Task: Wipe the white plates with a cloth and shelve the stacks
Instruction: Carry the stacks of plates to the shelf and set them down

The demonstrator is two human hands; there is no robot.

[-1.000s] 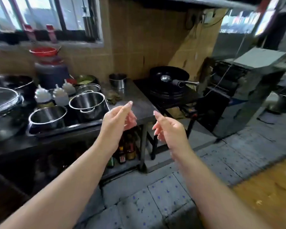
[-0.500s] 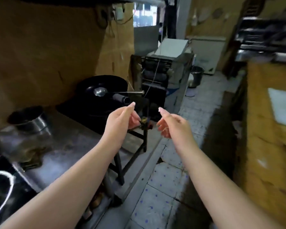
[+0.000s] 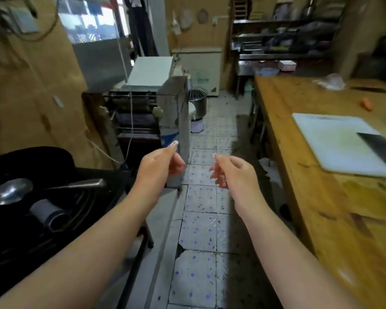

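Left hand (image 3: 159, 162) and right hand (image 3: 228, 169) are raised over the tiled floor (image 3: 201, 230), fingers loosely curled, grasping nothing (probably free for carrying). No plates or cloth are visible; a cutting board (image 3: 337, 142) lies on the wooden worktop (image 3: 321, 208).

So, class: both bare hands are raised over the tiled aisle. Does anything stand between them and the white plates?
That cannot be judged: no white plates, cloth or stacks are recognisable in this view. The left hand and right hand hold nothing, over the blue-dotted tiled floor, between the black wok and the long wooden worktable.
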